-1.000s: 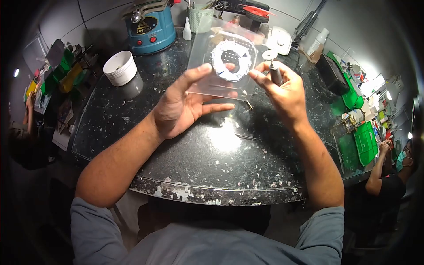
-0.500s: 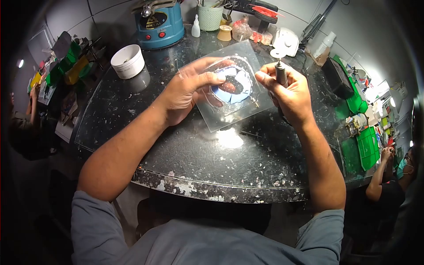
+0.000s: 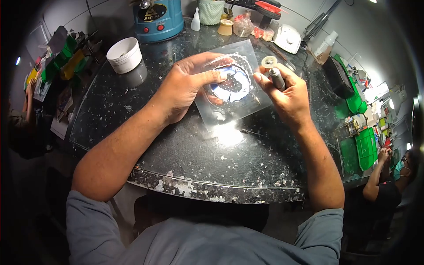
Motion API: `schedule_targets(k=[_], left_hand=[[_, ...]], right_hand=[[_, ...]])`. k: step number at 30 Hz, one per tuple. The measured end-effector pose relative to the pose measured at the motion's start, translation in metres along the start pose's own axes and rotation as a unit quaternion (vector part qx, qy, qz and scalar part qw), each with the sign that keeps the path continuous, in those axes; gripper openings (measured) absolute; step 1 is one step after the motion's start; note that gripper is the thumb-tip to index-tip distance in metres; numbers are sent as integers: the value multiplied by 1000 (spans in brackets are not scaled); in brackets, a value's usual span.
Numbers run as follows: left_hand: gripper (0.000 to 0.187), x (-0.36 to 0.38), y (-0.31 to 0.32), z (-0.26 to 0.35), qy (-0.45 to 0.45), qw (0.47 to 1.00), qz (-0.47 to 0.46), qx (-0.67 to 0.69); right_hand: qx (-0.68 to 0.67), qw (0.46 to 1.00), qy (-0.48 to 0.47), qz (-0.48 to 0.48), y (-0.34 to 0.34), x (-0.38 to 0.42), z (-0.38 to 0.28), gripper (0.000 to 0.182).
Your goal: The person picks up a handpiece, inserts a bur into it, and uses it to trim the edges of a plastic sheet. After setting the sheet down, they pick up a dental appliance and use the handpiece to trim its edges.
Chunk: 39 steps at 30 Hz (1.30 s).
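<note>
My left hand (image 3: pixel 179 88) is closed on a clear plastic sheet (image 3: pixel 213 118), thumb on top and fingers showing through from beneath. The sheet is tilted above the black tabletop. In its middle sits a blue and white ring-shaped piece (image 3: pixel 240 94), ringed by a moulded clear outline. Wrapped in my right hand (image 3: pixel 295 98) is a dark rotary tool handpiece (image 3: pixel 277 80). A small pale disc (image 3: pixel 269 62) is fitted at its tip, close to the sheet's upper right edge. My right thumb is right by that edge.
On the worktable (image 3: pixel 176 154) stand a white tub (image 3: pixel 124 62) at left and a blue JINTAI machine (image 3: pixel 159 26) behind. A squeeze bottle (image 3: pixel 195 22), glass jar (image 3: pixel 242 27) and white device (image 3: pixel 287 39) line the back. At right are green trays (image 3: pixel 366 148) and another person (image 3: pixel 384 190).
My right hand has tipped the rotary tool leftward, bringing its disc left and lower, nearer the sheet. The sheet has shifted only slightly in my left hand.
</note>
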State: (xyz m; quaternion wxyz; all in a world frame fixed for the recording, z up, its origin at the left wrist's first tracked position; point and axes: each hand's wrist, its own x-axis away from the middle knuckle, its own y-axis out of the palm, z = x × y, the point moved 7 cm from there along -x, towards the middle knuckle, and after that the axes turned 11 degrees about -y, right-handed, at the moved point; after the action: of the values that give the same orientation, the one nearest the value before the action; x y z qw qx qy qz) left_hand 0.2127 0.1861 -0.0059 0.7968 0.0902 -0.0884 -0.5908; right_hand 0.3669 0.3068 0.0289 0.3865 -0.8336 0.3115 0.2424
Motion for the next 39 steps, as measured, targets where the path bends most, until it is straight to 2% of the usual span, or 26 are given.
schedule_targets(k=[2,3,4,6,7,8,10,13,18,26,39], left_hand=[[39,-1,-4,-1,4,1000,12,16],[36,-1,-7,0,1,999,31,8],[36,-1,-7,1,1,999,32,9],[35,0,-11,7,36,998,59,11],[36,0,-11,9,39,997,59,3],[36,1,-11,9,40,997,59,3],[34,1,-11,9,45,997,67,-6],[33,1,-13,10,40,996,80,-12],[33,0,-14,10,27,996,83,-17],[35,-2,-14,9,5,997,62,-38],[35,1,-12,14,26,992,68,-101]], right_hand=[[32,999,2,0,-1,-1,-7,39],[91,995,23,-34,-4,-1,-10,56],[91,995,22,-35,-7,-1,-6,56],[183,971,-115,-103,-3,-1,-12,61],[236,947,-121,-179,3,-2,-13,65],[249,935,-180,-179,5,1,-16,61],[243,932,-191,-187,10,2,-17,56],[271,929,-162,-193,11,1,-13,51],[309,922,-172,-160,3,-1,-9,50],[331,911,-159,-187,8,2,-4,47],[338,904,-144,-220,13,5,-1,46]])
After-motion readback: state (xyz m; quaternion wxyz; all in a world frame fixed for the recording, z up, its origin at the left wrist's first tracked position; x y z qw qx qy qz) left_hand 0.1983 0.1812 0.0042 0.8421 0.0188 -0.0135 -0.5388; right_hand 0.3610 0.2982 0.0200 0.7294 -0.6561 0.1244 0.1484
